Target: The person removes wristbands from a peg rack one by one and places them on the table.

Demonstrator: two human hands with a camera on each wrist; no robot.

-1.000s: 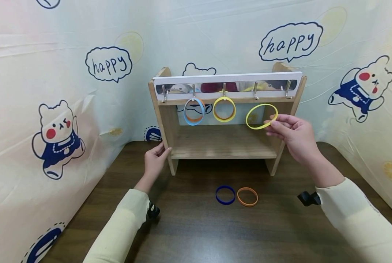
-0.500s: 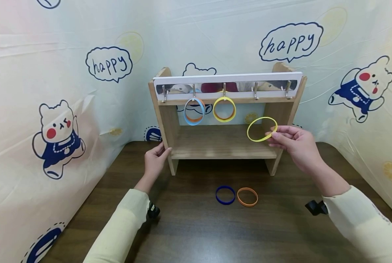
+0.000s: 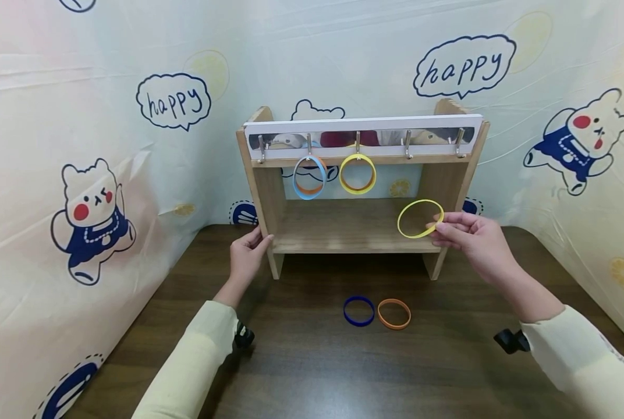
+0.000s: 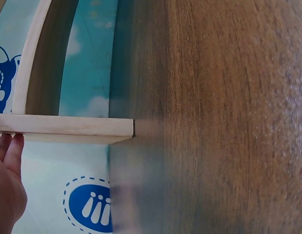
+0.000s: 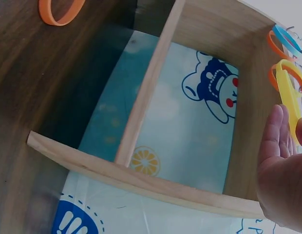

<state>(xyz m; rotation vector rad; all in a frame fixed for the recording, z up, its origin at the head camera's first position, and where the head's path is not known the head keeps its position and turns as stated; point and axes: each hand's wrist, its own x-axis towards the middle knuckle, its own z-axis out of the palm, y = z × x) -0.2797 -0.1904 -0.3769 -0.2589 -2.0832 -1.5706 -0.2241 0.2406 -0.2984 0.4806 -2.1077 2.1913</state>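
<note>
A yellow ring (image 3: 422, 201) is pinched between the thumb and fingers of the right hand (image 3: 477, 238), and is held in the air before the right end of the shelf (image 3: 343, 227), below the hook rail (image 3: 364, 121). Part of the right panel (image 3: 445, 180) is hidden behind this hand. The left panel (image 3: 266, 201) of the rack is gripped near its lower front edge by the left hand (image 3: 247, 253): the thumb is laid at the front, the fingers against the outer face.

Above the held ring, five hooks (image 3: 408, 144) are carried by the rail. On the second from the left, a light blue ring (image 3: 294, 177) is hung in front of an orange one (image 3: 308, 190); on the middle hook, a second yellow ring (image 3: 357, 192) is hung in front of another orange one (image 5: 272, 77). Both pairs are placed to the left of the held ring.

In front of the rack, a dark blue ring (image 3: 359, 323) and a third orange one (image 3: 394, 327) are laid flat on the table (image 3: 312, 372), just beside each other. The space is enclosed behind and at both sides by a printed cloth (image 3: 343, 58).
</note>
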